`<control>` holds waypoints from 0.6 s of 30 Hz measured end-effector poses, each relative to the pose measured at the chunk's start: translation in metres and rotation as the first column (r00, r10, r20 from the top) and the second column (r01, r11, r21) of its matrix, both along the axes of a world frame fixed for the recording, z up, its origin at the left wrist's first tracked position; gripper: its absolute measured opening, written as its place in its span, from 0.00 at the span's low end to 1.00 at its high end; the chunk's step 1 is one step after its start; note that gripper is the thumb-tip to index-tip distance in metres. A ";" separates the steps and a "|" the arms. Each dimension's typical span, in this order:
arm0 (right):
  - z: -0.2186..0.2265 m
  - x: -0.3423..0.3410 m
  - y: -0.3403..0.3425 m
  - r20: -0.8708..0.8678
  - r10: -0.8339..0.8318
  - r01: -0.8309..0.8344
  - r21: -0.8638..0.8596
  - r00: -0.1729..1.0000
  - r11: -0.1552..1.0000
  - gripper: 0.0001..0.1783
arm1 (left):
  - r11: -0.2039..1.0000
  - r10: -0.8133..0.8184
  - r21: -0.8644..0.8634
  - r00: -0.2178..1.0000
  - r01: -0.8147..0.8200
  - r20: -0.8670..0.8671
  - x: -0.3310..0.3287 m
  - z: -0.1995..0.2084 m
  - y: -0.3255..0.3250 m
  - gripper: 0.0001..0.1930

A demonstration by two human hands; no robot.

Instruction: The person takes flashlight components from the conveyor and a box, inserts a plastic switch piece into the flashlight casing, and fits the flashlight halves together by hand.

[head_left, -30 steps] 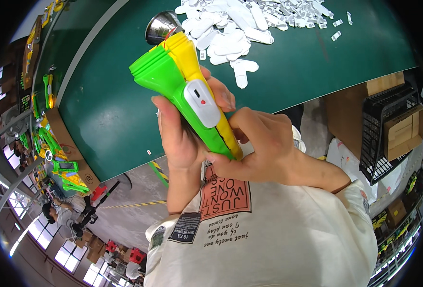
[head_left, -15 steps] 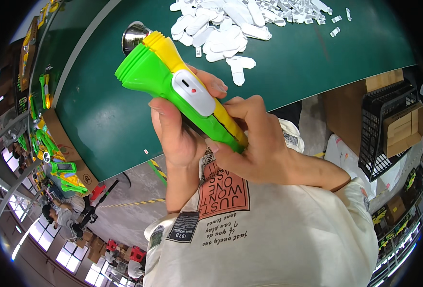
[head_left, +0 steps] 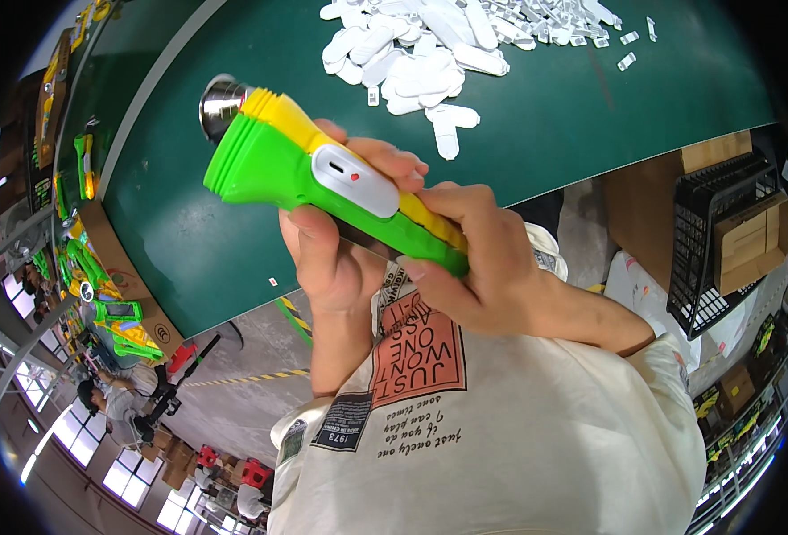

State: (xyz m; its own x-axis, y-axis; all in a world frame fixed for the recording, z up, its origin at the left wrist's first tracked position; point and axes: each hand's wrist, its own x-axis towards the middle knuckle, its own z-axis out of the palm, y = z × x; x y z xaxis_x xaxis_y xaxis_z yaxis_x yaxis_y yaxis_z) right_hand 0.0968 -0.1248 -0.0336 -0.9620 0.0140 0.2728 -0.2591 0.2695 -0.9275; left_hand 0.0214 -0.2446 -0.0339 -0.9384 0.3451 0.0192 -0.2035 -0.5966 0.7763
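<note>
A green and yellow flashlight [head_left: 278,160] is held over the near edge of the table, its wide head toward the far left. A white oval plate [head_left: 358,183] with a slot and a red dot sits on its side. At the head end, a shiny metal reflector cup [head_left: 222,105] sticks out past the yellow half. My left hand [head_left: 327,254] grips the flashlight's middle, thumb on the green side and fingers behind the yellow side. My right hand [head_left: 483,259] is closed around the tail end, where the green and yellow halves meet. The palm side of the flashlight is hidden.
White oval plates [head_left: 420,80] lie heaped at the back of the green table [head_left: 206,241], beside many small clear pieces [head_left: 554,22]. A cardboard box [head_left: 135,294] with green and yellow flashlights stands at the left. Right of the table is a black crate [head_left: 715,250].
The flashlight has tilted closer to level, its head swinging down and left. Both hands keep hold of it, and the right fingers have shifted slightly at the tail.
</note>
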 end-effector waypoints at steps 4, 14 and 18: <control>-0.002 0.003 0.001 0.024 -0.044 0.044 -0.009 0.999 0.999 0.28 | 0.999 -0.051 0.003 0.999 0.051 0.000 -0.003 -0.002 0.000 0.33; -0.001 0.006 -0.006 -0.021 -0.077 0.078 0.033 0.997 0.996 0.27 | 0.993 -0.007 0.116 1.000 0.009 -0.014 0.003 -0.014 -0.004 0.33; -0.001 0.005 -0.006 -0.071 -0.100 0.104 0.060 0.992 0.993 0.26 | 0.998 -0.021 0.056 0.997 0.016 0.081 0.006 -0.002 -0.002 0.36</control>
